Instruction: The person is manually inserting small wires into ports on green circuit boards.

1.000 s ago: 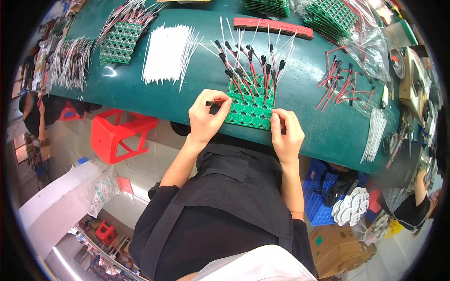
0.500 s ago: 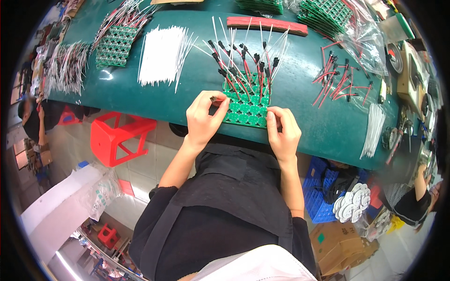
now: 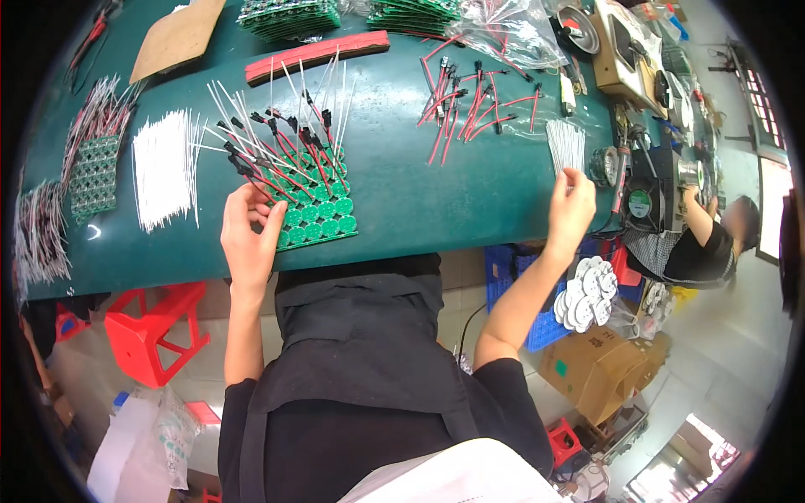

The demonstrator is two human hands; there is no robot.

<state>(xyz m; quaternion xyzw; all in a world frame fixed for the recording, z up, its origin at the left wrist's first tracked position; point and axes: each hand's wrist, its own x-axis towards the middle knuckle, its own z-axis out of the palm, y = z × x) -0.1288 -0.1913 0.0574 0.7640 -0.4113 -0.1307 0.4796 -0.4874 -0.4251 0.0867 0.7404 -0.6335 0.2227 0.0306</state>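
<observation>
A green circuit board panel of round sections lies on the table, with white wires and red-black connector cables standing up from its far part. My left hand is closed at the panel's left edge, thumb against the board and fingers curled beside it. Off to the right, my right hand pinches at the near end of a bundle of thin white wires. The fingertips hide how many wires they grip.
Loose red-black connector cables lie beyond, between the panel and the wire bundle. A larger white wire pile is left. A red bar and stacked green boards stand behind. A person works at far right.
My right hand has left the panel's right edge and reached right to the white wires. The left hand stays by the panel; the dark connector in it no longer shows. The view has shifted right.
</observation>
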